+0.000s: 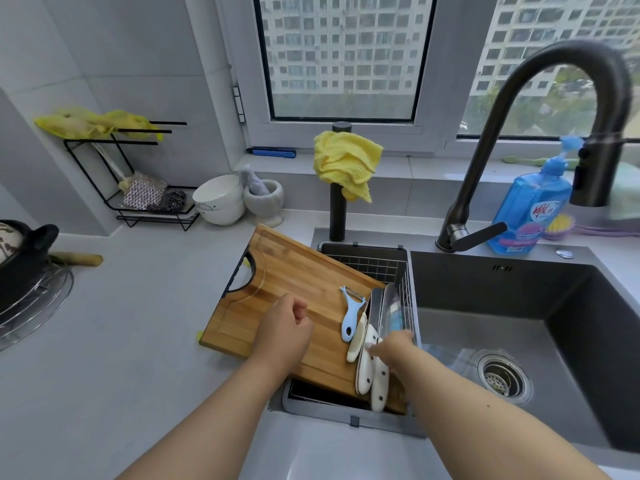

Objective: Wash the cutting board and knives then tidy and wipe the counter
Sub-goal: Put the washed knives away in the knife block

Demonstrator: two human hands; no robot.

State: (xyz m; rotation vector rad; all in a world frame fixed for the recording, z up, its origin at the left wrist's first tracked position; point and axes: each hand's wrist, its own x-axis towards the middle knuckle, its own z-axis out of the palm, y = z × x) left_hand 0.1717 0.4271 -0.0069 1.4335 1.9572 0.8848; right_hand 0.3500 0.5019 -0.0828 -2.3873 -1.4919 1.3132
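Note:
A wooden cutting board (291, 289) lies tilted across the counter edge and the sink's wire basket (374, 265). On its right side rest a light blue peeler (351, 315) and several white-handled knives (367, 372), blades pointing away. My left hand (284, 330) hovers over the board's middle, fingers loosely curled, holding nothing. At the knives' upper handles, my right hand (394, 346) has its fingertips closing around one; the grip itself is partly hidden. A yellow cloth (346, 164) hangs on a dark post behind the board.
Dark sink basin (519, 317) with drain at right, black faucet (540, 98) above it, blue soap bottle (530, 209) behind. White bowls (218, 199), a mortar (263, 199) and a wire rack (138, 188) stand at the back left. A black pot (20, 254) sits far left.

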